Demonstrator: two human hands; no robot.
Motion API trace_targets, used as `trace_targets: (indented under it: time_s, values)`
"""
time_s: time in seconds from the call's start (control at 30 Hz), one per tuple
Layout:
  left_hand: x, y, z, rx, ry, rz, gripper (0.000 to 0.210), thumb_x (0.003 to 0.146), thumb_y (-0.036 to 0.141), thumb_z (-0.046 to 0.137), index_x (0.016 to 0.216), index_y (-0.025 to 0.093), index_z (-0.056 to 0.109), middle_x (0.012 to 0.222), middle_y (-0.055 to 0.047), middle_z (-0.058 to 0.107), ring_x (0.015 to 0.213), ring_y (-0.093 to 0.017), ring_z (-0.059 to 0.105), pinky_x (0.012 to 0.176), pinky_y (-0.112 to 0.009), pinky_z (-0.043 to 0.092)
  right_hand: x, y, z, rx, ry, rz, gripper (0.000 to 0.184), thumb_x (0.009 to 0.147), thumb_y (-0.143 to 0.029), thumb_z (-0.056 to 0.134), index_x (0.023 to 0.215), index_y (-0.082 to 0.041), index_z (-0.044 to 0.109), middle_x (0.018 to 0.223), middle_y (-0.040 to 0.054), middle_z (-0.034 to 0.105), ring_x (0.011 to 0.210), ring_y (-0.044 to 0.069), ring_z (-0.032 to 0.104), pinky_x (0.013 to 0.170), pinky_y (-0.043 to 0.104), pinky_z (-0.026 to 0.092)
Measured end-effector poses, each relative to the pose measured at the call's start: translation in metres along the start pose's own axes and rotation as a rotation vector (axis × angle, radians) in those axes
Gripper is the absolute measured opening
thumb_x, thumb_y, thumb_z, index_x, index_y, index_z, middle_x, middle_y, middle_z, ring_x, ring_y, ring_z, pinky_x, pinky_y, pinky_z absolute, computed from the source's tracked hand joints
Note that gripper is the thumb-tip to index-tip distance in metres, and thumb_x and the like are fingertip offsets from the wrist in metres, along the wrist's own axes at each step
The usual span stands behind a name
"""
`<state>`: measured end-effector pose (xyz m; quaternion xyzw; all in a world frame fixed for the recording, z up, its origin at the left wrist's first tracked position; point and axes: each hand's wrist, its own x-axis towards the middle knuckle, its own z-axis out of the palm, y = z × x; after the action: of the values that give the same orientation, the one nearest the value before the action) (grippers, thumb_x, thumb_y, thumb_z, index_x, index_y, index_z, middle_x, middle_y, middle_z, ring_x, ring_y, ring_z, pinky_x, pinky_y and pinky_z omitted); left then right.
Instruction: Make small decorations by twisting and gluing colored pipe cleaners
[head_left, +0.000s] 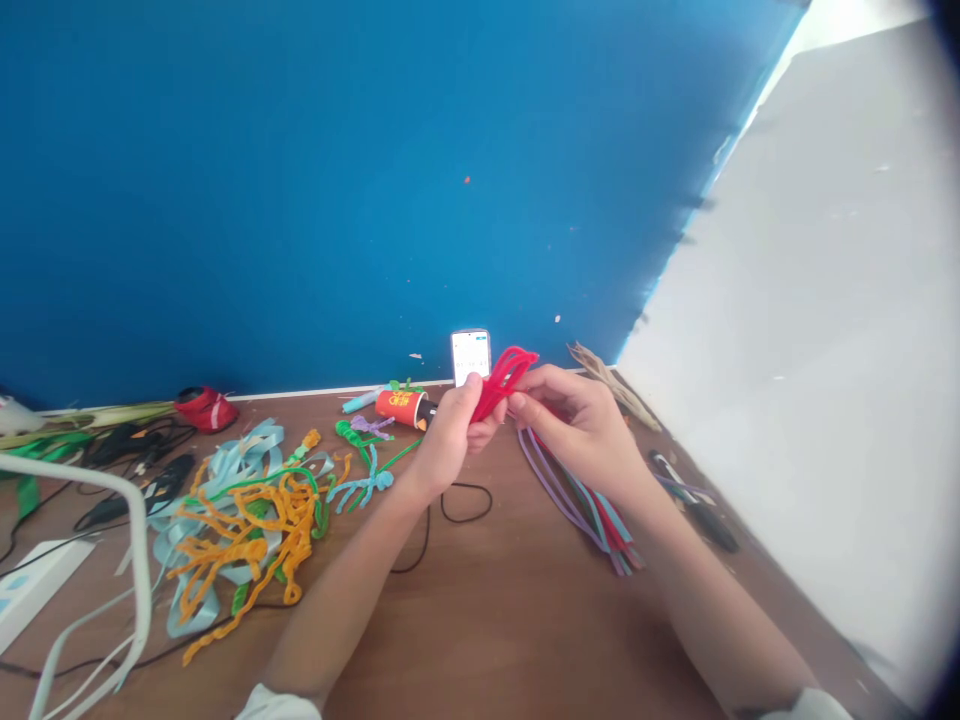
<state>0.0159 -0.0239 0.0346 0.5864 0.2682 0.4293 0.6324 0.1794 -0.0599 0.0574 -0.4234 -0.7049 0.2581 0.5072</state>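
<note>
Both hands are raised over the middle of the wooden table, close together. My left hand (459, 425) is closed around red pipe cleaners (513, 370), which are bent into loops that stick up past the thumb. Thumb and fingers of my right hand (574, 410) pinch at the right side of the same red loops. Beneath the right hand and wrist, a bundle of loose pipe cleaners (564, 490) in purple, blue and red lies on the table. Just behind the hands a lit phone (471, 352) leans upright against the blue wall; its lower part is hidden.
Left of the hands lies a tangle of orange pipe cleaners (277, 510) with pale blue ribbon (244, 460). A red paper cup (401, 406) lies on its side. A white power strip (37, 590) and white tube frame (139, 540) are far left. Dark-handled tools (709, 515) lie right.
</note>
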Motion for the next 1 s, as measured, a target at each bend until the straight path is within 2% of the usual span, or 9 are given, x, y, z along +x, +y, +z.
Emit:
trace_targets:
  time_s: [0.17, 0.27, 0.43, 0.5, 0.57, 0.63, 0.73, 0.9, 1.0]
  values:
    - [0.001, 0.002, -0.005, -0.047, -0.088, 0.012, 0.055, 0.093, 0.058, 0.044, 0.056, 0.018, 0.042, 0.048, 0.007, 0.018, 0.043, -0.005, 0.016, 0.047, -0.025, 0.012, 0.002, 0.002, -0.006, 0.286, -0.190, 0.048, 0.016, 0.092, -0.034, 0.063, 0.095, -0.021, 0.073, 0.073, -0.0001, 0.066, 0.065, 0.013, 0.057, 0.056, 0.025, 0.044]
    - [-0.001, 0.004, -0.010, 0.028, -0.137, 0.026, 0.058, 0.090, 0.060, 0.048, 0.050, 0.018, 0.039, 0.046, 0.005, 0.025, 0.044, -0.007, 0.022, 0.049, -0.027, 0.016, 0.003, 0.003, -0.009, 0.353, -0.236, 0.091, 0.018, 0.087, -0.037, 0.070, 0.088, -0.020, 0.073, 0.075, 0.0011, 0.067, 0.067, 0.013, 0.058, 0.057, 0.025, 0.044]
    - [-0.002, 0.014, -0.021, 0.360, -0.385, 0.087, 0.055, 0.092, 0.053, 0.047, 0.050, 0.017, 0.048, 0.048, 0.001, 0.040, 0.047, -0.009, 0.031, 0.052, -0.029, 0.022, 0.006, 0.004, -0.017, 0.290, -0.241, 0.141, 0.022, 0.080, -0.037, 0.077, 0.077, -0.016, 0.069, 0.072, 0.0015, 0.066, 0.065, 0.013, 0.057, 0.059, 0.026, 0.044]
    - [-0.001, 0.019, -0.025, 0.523, -0.507, 0.068, 0.051, 0.094, 0.047, 0.048, 0.052, 0.017, 0.047, 0.049, 0.002, 0.038, 0.048, -0.009, 0.030, 0.052, -0.029, 0.021, 0.007, 0.005, -0.020, 0.210, -0.232, 0.134, 0.022, 0.081, -0.035, 0.077, 0.075, -0.016, 0.069, 0.071, 0.0015, 0.065, 0.065, 0.013, 0.056, 0.058, 0.026, 0.044]
    - [0.000, 0.021, -0.029, 0.658, -0.548, 0.049, 0.049, 0.093, 0.043, 0.049, 0.052, 0.017, 0.042, 0.051, 0.004, 0.031, 0.050, -0.008, 0.025, 0.052, -0.028, 0.018, 0.007, 0.005, -0.021, 0.102, -0.229, 0.106, 0.019, 0.082, -0.031, 0.075, 0.073, -0.016, 0.069, 0.071, 0.0016, 0.066, 0.066, 0.013, 0.057, 0.060, 0.026, 0.043]
    - [0.002, 0.021, -0.031, 0.766, -0.533, 0.028, 0.049, 0.092, 0.041, 0.052, 0.052, 0.017, 0.040, 0.053, 0.005, 0.026, 0.052, -0.008, 0.021, 0.051, -0.028, 0.015, 0.005, 0.005, -0.018, 0.006, -0.245, 0.089, 0.016, 0.084, -0.027, 0.071, 0.073, -0.016, 0.069, 0.070, 0.0013, 0.066, 0.065, 0.013, 0.056, 0.060, 0.026, 0.042]
    - [0.003, 0.019, -0.033, 0.848, -0.483, -0.034, 0.042, 0.090, 0.042, 0.056, 0.059, 0.015, 0.055, 0.054, 0.005, 0.030, 0.052, -0.007, 0.022, 0.049, -0.026, 0.016, 0.002, 0.003, -0.010, -0.087, -0.256, 0.068, 0.014, 0.088, -0.023, 0.066, 0.075, -0.017, 0.068, 0.069, 0.0005, 0.067, 0.064, 0.013, 0.056, 0.059, 0.027, 0.041]
    - [0.010, 0.010, -0.030, 0.783, -0.332, 0.042, 0.025, 0.090, 0.036, 0.058, 0.093, 0.016, 0.074, 0.075, 0.000, 0.063, 0.067, -0.011, 0.049, 0.061, -0.023, 0.037, 0.000, 0.000, -0.007, -0.107, -0.117, 0.015, 0.017, 0.090, -0.025, 0.063, 0.077, -0.017, 0.067, 0.071, 0.0006, 0.066, 0.064, 0.012, 0.054, 0.060, 0.027, 0.040]
    - [0.014, 0.001, -0.027, 0.757, -0.213, 0.108, 0.019, 0.089, 0.030, 0.059, 0.088, 0.015, 0.072, 0.082, -0.003, 0.067, 0.077, -0.015, 0.057, 0.070, -0.025, 0.043, 0.001, 0.000, -0.010, -0.060, -0.069, -0.003, 0.016, 0.091, -0.029, 0.063, 0.080, -0.017, 0.066, 0.073, 0.0004, 0.065, 0.064, 0.011, 0.053, 0.059, 0.026, 0.040]
